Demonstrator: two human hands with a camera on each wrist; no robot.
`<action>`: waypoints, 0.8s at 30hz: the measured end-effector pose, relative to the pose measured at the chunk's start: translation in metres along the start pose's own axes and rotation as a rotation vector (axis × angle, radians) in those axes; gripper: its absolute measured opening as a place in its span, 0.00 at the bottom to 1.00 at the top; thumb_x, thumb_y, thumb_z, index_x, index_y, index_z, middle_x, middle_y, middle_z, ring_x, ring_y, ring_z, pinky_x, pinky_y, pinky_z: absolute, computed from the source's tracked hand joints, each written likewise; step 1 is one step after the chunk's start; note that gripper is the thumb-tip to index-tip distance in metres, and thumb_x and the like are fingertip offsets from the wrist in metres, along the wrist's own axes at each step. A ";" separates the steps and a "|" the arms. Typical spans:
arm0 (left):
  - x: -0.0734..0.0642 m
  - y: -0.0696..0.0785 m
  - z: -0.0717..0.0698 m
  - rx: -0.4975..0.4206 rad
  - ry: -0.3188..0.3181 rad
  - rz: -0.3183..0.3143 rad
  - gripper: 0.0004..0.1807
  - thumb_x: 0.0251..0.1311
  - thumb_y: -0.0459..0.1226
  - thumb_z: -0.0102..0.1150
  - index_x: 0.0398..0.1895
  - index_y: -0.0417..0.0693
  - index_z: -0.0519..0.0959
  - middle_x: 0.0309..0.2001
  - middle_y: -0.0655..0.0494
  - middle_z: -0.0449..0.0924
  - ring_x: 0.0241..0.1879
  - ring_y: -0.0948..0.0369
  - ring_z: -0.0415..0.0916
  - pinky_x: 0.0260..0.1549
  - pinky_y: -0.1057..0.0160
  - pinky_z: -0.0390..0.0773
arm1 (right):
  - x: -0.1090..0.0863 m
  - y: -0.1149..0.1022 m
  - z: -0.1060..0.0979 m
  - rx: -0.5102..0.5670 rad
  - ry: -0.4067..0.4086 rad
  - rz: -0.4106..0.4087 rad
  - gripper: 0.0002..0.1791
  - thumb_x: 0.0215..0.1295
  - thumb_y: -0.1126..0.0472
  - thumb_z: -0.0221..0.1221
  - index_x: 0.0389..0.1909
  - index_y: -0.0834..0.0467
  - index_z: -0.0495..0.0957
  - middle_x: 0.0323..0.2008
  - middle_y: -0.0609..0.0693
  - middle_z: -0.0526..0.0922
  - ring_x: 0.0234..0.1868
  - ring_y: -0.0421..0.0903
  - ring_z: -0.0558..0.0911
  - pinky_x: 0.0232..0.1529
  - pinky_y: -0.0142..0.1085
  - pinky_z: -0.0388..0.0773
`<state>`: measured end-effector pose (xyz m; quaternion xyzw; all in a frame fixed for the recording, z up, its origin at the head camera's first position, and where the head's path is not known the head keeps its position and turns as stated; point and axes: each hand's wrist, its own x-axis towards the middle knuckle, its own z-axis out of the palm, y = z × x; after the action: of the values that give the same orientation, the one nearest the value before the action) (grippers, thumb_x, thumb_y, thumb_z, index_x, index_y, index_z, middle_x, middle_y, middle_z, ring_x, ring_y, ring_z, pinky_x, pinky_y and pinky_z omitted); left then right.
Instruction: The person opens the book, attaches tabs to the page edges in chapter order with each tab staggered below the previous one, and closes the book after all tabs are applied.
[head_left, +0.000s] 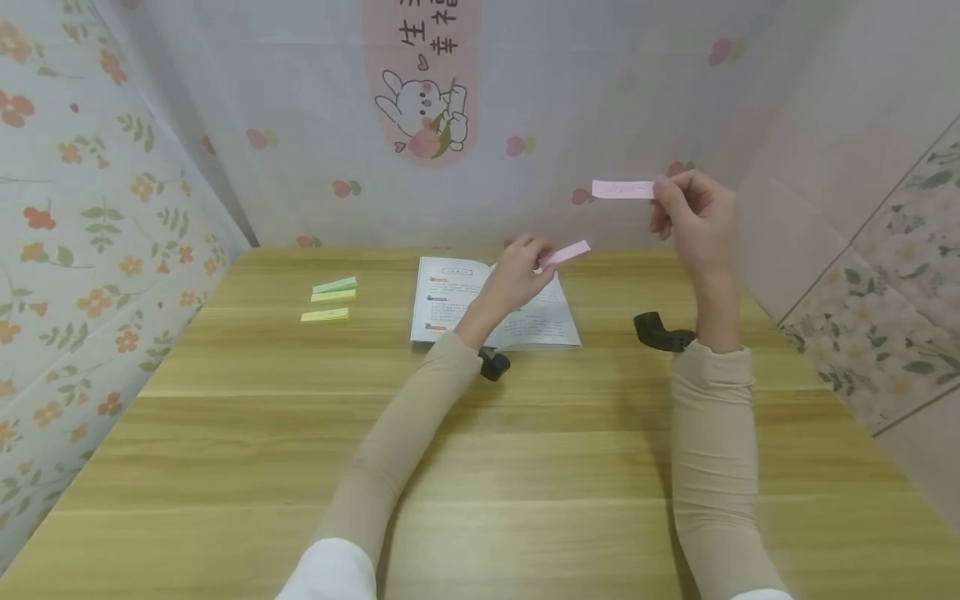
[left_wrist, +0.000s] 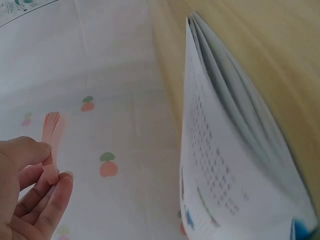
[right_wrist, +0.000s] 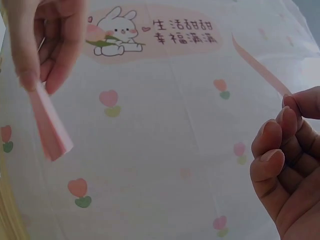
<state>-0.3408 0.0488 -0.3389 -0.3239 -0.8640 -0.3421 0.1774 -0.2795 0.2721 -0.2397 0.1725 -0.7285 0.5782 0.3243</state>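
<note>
Between thumb and fingers, my left hand (head_left: pixel 516 273) pinches a small pad of pink sticky note strips (head_left: pixel 570 252), over the right page of an open book (head_left: pixel 453 293). The left wrist view shows the pad (left_wrist: pixel 51 129) as several layers, slightly fanned. Higher and to the right, my right hand (head_left: pixel 701 221) pinches one end of a single pink sticky strip (head_left: pixel 621 190), with faint marks on it. The strip (right_wrist: pixel 260 65) curves a little in the right wrist view and is apart from the pad (right_wrist: pixel 50 131).
Left of the book, a green sticky strip pad (head_left: pixel 334 285) and yellow ones (head_left: pixel 325 315) lie on the wooden table (head_left: pixel 525 467). A printed cloth (head_left: pixel 300 100) hangs behind the table. Black camera mounts (head_left: pixel 660 332) stick out at the wrists.
</note>
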 end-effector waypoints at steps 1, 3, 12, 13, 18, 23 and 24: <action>0.001 0.000 0.004 0.000 -0.005 -0.002 0.16 0.69 0.34 0.60 0.56 0.35 0.79 0.48 0.45 0.78 0.42 0.56 0.75 0.41 0.71 0.76 | -0.001 -0.001 -0.001 -0.027 0.006 0.000 0.12 0.71 0.61 0.60 0.27 0.62 0.79 0.17 0.48 0.76 0.17 0.43 0.71 0.21 0.28 0.71; 0.004 0.000 0.011 -0.003 -0.017 -0.007 0.15 0.69 0.34 0.60 0.55 0.36 0.80 0.48 0.46 0.78 0.43 0.57 0.75 0.41 0.71 0.75 | -0.001 -0.002 -0.003 -0.041 0.016 -0.002 0.12 0.71 0.61 0.60 0.27 0.62 0.79 0.18 0.48 0.76 0.17 0.43 0.71 0.21 0.28 0.71; 0.019 0.007 0.037 -0.007 -0.107 -0.062 0.14 0.69 0.35 0.60 0.54 0.38 0.81 0.50 0.47 0.79 0.47 0.57 0.77 0.46 0.71 0.77 | 0.001 -0.002 -0.008 0.036 0.033 -0.011 0.12 0.69 0.64 0.61 0.25 0.63 0.79 0.17 0.49 0.76 0.16 0.42 0.71 0.18 0.26 0.69; 0.021 0.007 0.040 -0.007 -0.113 -0.067 0.14 0.69 0.35 0.60 0.54 0.39 0.81 0.50 0.47 0.78 0.47 0.57 0.77 0.46 0.70 0.77 | 0.001 -0.002 -0.008 0.031 0.034 -0.013 0.12 0.69 0.64 0.61 0.25 0.63 0.79 0.17 0.49 0.76 0.16 0.42 0.71 0.18 0.25 0.69; 0.027 0.008 0.056 0.046 -0.151 -0.080 0.13 0.69 0.35 0.59 0.53 0.40 0.82 0.48 0.49 0.79 0.46 0.58 0.77 0.45 0.69 0.78 | 0.001 -0.002 -0.007 0.047 0.031 -0.020 0.11 0.69 0.66 0.61 0.25 0.64 0.79 0.16 0.49 0.76 0.15 0.42 0.71 0.18 0.26 0.69; 0.030 0.012 0.067 0.111 -0.227 -0.114 0.13 0.69 0.36 0.59 0.53 0.41 0.81 0.49 0.49 0.80 0.44 0.58 0.77 0.43 0.66 0.79 | 0.001 -0.001 -0.007 0.027 0.030 -0.015 0.11 0.69 0.65 0.61 0.25 0.62 0.80 0.17 0.48 0.76 0.16 0.42 0.71 0.18 0.26 0.69; 0.030 0.012 0.069 0.123 -0.242 -0.121 0.13 0.69 0.36 0.59 0.53 0.42 0.81 0.48 0.50 0.80 0.44 0.58 0.76 0.43 0.65 0.79 | 0.001 -0.001 -0.007 0.008 0.027 -0.013 0.11 0.69 0.64 0.61 0.26 0.62 0.80 0.17 0.48 0.76 0.16 0.42 0.71 0.18 0.26 0.69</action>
<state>-0.3604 0.1176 -0.3659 -0.2985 -0.9164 -0.2571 0.0706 -0.2779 0.2785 -0.2379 0.1707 -0.7206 0.5811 0.3375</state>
